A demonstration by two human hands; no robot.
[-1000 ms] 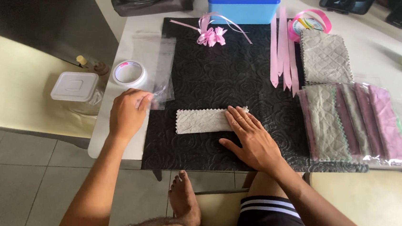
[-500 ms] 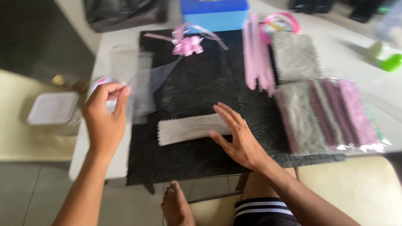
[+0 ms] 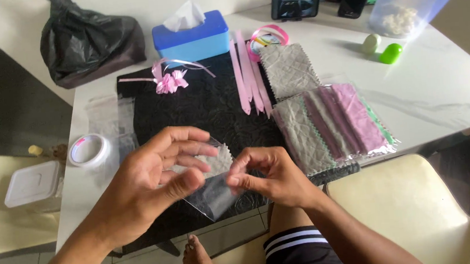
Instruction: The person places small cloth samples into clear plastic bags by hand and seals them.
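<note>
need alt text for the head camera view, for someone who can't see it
Two bare hands, left hand and right hand, hold a clear plastic sleeve together over a black mat, with a pale pinked-edge cloth piece at its opening. Around them on the white table lie a tape roll, pink bow, blue tissue box and bagged cloths.

Blue tissue box [image 3: 190, 36] at mat's far edge; pink ribbon bow [image 3: 168, 81] just in front. Pink ribbon strips [image 3: 247, 72] beside grey quilted cloth [image 3: 288, 71]. Tape roll [image 3: 88, 150] at left. Black plastic bag [image 3: 88, 43] far left. Green bottle [image 3: 391, 53] at right.
</note>
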